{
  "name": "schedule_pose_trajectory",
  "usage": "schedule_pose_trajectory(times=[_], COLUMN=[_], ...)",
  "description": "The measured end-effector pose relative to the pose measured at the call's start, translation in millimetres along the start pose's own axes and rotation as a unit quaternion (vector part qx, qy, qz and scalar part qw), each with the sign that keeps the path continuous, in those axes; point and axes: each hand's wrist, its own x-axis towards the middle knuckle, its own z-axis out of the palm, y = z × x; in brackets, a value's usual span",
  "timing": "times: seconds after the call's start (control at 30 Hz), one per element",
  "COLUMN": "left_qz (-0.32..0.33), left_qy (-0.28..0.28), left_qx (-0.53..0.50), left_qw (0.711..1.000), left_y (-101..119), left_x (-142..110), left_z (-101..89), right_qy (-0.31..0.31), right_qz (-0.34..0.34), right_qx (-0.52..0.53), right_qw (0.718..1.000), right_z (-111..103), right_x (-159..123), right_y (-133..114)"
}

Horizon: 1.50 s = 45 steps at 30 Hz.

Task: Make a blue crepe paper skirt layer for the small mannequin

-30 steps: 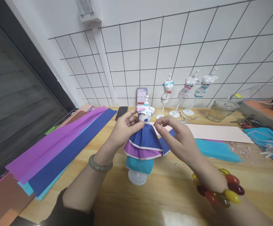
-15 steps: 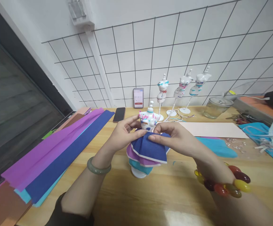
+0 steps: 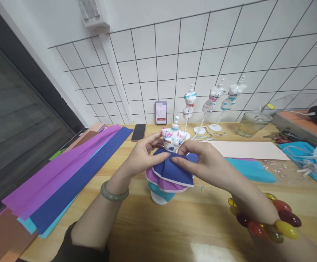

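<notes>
A small white mannequin (image 3: 172, 139) with pink, blue and brown marks stands on the table between my hands. Round it hangs a layered skirt (image 3: 176, 171): dark blue on top, purple below, turquoise lowest, with pale edging on the upper two layers. My left hand (image 3: 144, 155) wraps the mannequin's side, its thumb pressing the blue layer at the waist. On the other side my right hand (image 3: 198, 157) pinches the same blue layer, thumb close to the left thumb. Both hands' far fingers are partly hidden behind the mannequin and skirt.
Long purple and dark blue sheets (image 3: 84, 174) lie at the left. Behind are a dark phone (image 3: 138, 132), an upright lit phone (image 3: 161, 112) and three bare mannequins (image 3: 190, 103). At right are a glass jar (image 3: 253, 123), a pale strip (image 3: 246, 150) and turquoise pieces (image 3: 250, 171).
My right thumb has slid slightly left along the blue waist, nearer to my left thumb. The skirt and base have shifted a little left; my right forearm sits slightly lower and farther right.
</notes>
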Motion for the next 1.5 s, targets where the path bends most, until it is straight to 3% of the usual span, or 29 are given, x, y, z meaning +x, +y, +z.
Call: schedule_pose_trajectory(times=[0.3,0.8,1.03,1.3,1.5], left_qz=[-0.016,-0.022,-0.016,-0.016,-0.015], left_qy=[-0.001,0.019,0.015,0.033,0.04], left_qx=[0.005,0.023,0.001,-0.021,-0.019], left_qw=[1.0,0.999,1.0,0.999,0.999], left_y=[-0.5,-3.5,-7.3,-8.0,-7.8], left_x=[1.5,-0.7,-1.5,-1.8,-1.2], left_z=[-3.0,-3.4,-3.7,-2.0,-0.4], right_qy=[0.001,0.006,0.004,0.054,0.057], right_qz=[-0.016,-0.013,0.029,0.066,0.093], right_qx=[-0.062,0.0,0.036,0.023,0.038], right_qw=[0.998,1.0,0.999,0.996,0.993], right_z=[-0.5,0.4,0.3,3.6,7.1], right_x=[-4.7,-2.2,-1.0,-0.9,1.3], right_y=[-9.4,-8.3,-6.8,-4.1,-0.7])
